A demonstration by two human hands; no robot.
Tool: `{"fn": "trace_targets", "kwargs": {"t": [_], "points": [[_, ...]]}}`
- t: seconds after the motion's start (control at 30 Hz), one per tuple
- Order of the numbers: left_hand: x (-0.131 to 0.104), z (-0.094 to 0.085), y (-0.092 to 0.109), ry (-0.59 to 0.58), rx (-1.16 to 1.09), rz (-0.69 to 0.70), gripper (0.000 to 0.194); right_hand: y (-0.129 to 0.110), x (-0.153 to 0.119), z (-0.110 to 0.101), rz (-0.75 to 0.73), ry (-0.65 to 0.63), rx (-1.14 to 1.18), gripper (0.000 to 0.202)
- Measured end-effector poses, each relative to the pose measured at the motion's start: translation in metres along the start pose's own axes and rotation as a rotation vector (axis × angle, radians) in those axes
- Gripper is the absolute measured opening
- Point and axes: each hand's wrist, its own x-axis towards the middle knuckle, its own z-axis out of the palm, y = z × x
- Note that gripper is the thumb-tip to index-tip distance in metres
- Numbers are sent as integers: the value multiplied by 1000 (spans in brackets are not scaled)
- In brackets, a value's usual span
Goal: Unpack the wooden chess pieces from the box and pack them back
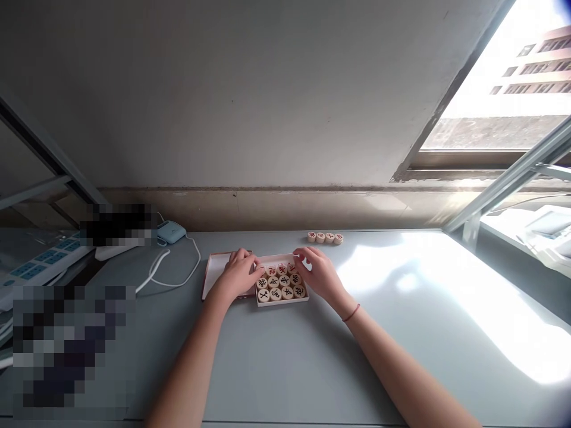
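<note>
Cable (178, 270): we see a white cord looping over the grey table (285, 356) left of centre, running up to a small blue device (170, 232) near the wall.
Lid (216, 270): a flat white tray with a brown rim lies just left of the box; it looks like thin card, light and easy to bend.
Left hand (238, 274): we rest it, fingers loosely curled, across the lid's right part and against the box's left wall; we cannot tell whether it pinches anything.
Box (281, 302): a shallow white tray at the frame's centre, probably thin card, so we judge it best held by both side walls.
Discs (281, 284): round wooden game pieces with red or black characters pack the box in rows; they look hard, smooth, light and apt to roll, best pinched by the rim.
Right hand (319, 273): fingers bent over the box's upper right corner, tips touching a disc there.
Loose discs (325, 238): four in a row, apart, above the box.
</note>
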Motion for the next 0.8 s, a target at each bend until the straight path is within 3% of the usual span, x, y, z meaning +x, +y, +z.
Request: {"fn": "trace_targets", "kwargs": {"t": [0.1, 0.23, 0.43, 0.57, 0.7, 0.8], "points": [[0, -3, 11, 81, -105, 31, 20, -10, -1, 0, -137, 35, 60, 19], [-3, 1, 25, 33, -420, 99, 27, -25, -2, 1, -310, 13, 104, 28], [-3, 6, 26, -3, -523, 51, 34, -30, -3, 2, -302, -2, 85, 24], [-1, 2, 21, 69, -300, 108, 28, -13, 0, 2, -192, 77, 36, 18], [2, 3, 11, 139, 28, 83, 28, 22, 2, 2, 66, 160, -48, 11], [4, 8, 5, 130, 138, 65, 28, 45, 1, 3, 214, 148, -94, 12]]}}
